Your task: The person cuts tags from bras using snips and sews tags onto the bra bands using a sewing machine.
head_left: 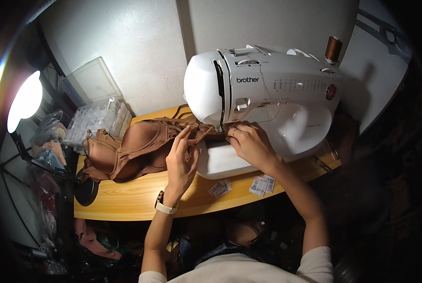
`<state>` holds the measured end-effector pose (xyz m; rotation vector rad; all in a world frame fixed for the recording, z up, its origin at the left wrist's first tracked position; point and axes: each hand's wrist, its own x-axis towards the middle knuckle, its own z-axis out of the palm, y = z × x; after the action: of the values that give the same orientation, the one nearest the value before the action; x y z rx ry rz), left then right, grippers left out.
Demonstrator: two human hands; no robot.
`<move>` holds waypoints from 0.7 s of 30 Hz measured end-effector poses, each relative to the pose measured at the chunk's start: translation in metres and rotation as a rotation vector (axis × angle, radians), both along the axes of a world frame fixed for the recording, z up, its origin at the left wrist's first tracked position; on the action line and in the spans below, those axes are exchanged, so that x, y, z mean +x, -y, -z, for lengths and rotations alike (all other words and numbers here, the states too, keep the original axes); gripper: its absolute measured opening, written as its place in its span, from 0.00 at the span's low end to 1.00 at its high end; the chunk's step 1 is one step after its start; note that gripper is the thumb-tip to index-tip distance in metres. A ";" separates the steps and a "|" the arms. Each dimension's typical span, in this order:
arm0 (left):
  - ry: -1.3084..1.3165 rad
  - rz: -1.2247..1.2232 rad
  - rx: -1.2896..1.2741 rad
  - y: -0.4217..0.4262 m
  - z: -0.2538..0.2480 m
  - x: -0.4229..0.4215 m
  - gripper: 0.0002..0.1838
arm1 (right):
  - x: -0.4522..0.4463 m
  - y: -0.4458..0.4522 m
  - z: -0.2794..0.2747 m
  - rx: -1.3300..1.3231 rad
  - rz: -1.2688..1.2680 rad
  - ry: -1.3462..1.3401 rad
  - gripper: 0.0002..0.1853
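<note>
A brown bra point(142, 141) lies across the table, its right end running under the needle area of the white Brother sewing machine point(263, 85). My left hand point(180, 160), with a watch at the wrist, is closed on a thin brown strap point(204, 134) of the bra, just left of the presser foot point(218, 128). On the other side of the foot, my right hand point(251, 144) pinches the bra's brown fabric against the machine bed. The fingertips of the right hand partly hide the fabric they grip.
A brown thread spool point(333, 49) stands on the machine. Paper tags point(262, 185) lie at the front of the wooden table point(126, 200). Clear plastic boxes point(97, 120) and a lit lamp point(26, 100) are at the left. A wall stands behind.
</note>
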<state>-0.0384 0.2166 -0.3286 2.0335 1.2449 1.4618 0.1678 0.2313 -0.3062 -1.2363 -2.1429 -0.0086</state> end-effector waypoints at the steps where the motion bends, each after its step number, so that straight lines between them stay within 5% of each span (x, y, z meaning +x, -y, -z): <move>1: -0.008 0.003 -0.004 0.000 0.000 -0.001 0.08 | 0.000 0.004 0.000 0.047 -0.006 0.015 0.07; 21: -0.057 -0.021 0.085 -0.006 0.003 0.000 0.08 | 0.010 0.000 0.021 0.265 -0.068 -0.034 0.08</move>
<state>-0.0386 0.2226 -0.3320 2.1370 1.2503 1.5000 0.1777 0.2310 -0.3271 -1.0036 -2.0750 -0.2336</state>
